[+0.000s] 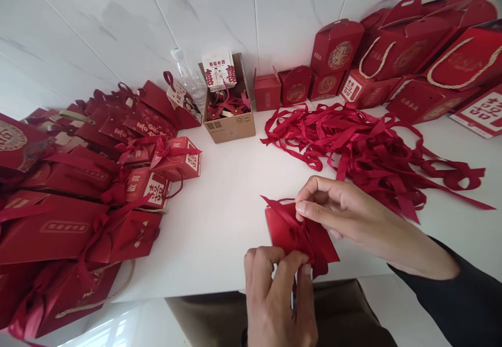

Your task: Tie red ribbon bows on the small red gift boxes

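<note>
A small red gift box (280, 226) rests at the near edge of the white table (223, 200), with a red ribbon (304, 239) across its top. My left hand (274, 294) comes up from below and pinches the ribbon at the box's near side. My right hand (345, 211) reaches in from the right, fingers closed on the ribbon over the box top. Both hands meet at the ribbon's knot, which the fingers partly hide.
A pile of loose red ribbons (364, 148) lies to the right. Ribbon-tied red boxes and bags (86, 200) crowd the left side. A cardboard carton (229, 111) with cards stands at the back wall beside a clear bottle (188, 75). Larger red gift bags (415, 54) stack at back right.
</note>
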Tool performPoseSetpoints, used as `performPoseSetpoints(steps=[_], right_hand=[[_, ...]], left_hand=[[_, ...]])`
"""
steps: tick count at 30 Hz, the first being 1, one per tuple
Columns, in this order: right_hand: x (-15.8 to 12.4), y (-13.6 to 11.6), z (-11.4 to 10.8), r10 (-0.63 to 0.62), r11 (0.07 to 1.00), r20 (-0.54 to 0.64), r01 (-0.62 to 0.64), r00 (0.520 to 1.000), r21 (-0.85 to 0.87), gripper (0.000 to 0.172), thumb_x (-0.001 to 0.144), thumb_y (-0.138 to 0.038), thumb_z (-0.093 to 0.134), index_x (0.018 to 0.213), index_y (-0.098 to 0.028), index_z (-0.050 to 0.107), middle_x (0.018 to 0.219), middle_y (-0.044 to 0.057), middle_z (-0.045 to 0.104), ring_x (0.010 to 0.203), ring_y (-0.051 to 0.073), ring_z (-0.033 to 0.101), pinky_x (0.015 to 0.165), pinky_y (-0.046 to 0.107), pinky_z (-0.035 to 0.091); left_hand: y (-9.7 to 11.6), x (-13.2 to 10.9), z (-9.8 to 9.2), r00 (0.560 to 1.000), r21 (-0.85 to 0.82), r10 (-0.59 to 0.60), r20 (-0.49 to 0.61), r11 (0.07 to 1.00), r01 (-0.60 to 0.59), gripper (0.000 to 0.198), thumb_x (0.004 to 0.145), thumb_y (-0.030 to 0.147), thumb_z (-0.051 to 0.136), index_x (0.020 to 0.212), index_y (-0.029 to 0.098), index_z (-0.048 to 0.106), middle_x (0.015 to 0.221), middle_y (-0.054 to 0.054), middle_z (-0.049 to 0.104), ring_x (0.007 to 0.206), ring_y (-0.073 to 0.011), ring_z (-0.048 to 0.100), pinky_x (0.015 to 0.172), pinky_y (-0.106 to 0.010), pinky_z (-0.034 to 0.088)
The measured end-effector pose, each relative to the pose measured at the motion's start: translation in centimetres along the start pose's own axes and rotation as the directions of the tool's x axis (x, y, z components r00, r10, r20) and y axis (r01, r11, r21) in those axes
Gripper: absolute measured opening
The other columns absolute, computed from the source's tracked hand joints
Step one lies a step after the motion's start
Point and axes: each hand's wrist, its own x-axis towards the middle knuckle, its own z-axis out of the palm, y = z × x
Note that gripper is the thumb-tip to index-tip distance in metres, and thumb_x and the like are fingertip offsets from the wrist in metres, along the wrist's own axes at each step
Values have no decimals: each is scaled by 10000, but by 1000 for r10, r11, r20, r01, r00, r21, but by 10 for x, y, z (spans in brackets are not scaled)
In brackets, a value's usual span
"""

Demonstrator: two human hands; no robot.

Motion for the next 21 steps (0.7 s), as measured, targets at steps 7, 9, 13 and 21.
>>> performPoseSetpoints(steps=[7,9,13,21], right_hand=[[-3,3,-2,14,999,-66,-16,998,-41,205,982,-417,672,895,-232,667,646,-71,484,558,102,395,503,243,323],[-2,1,-1,0,999,-92,-4,996,-46,205,981,-414,667,895,-228,670,649,-71,483,557,102,394,502,244,323],[0,-1,2,-7,997,-117,-2,993,-75,210,977,-407,653,871,-226,656,618,-74,485,528,108,408,484,251,325],[-28,12,-1,-161,867,-216,34,963,-498,292,1007,-561,575,1147,-306,594,722,-60,538,541,147,527,539,290,459]], left_hand=[[2,-2,-2,1000,-16,-6,12,1000,6,277,942,-4,540,959,245,661,852,-31,547,797,-196,516,690,-311,442],[3,-3,-2,1000,-19,-4,9,1000,5,286,939,-11,528,947,245,656,842,-33,545,790,-196,513,677,-314,436],[4,-6,-1,1000,-30,4,2,1000,-4,292,924,-21,537,920,249,649,818,-24,543,781,-189,513,671,-310,437],[-9,25,-17,988,-90,-140,70,985,146,378,1039,234,494,1409,301,521,1315,-94,585,1184,-250,586,951,-398,525]])
